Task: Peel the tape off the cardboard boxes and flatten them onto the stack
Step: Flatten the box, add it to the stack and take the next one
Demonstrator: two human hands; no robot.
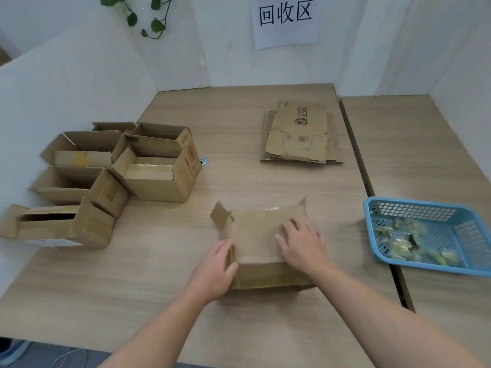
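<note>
Pressing a brown cardboard box (pixel 255 235) down flat is the step in hand, judging by how the hands sit on it. The box lies at the near middle of the pale wood-grain worktop (pixel 164 282), directly in front of the person. The right hand (pixel 303 245) rests palm down on its top panel, its fingers (pixel 292 227) spread and nearly straight, holding nothing and simply bearing down. The left hand (pixel 212 269) clasps the box's left edge, thumb over the near corner and fingers running along the side.

The box is only partly collapsed. Its top panel sags in the middle, the near wall stands as a low band, and a flap sticks up at each far corner, the left one torn and ragged. A short glossy strip glints on the far edge and may be leftover tape; it is too small to be sure.

The next move probably calls for checking that strip, then pushing the near wall and raised flaps down until the card lies in one plane. After that it must be lifted and carried to the stack of flattened cardboard (pixel 300 134), well apart at the far right of the same worktop.

To the right sits a blue plastic basket (pixel 473 243) holding crumpled yellowish scraps, likely peeled tape. A cluster of open cardboard boxes (pixel 154 166) waits at the left.
</note>
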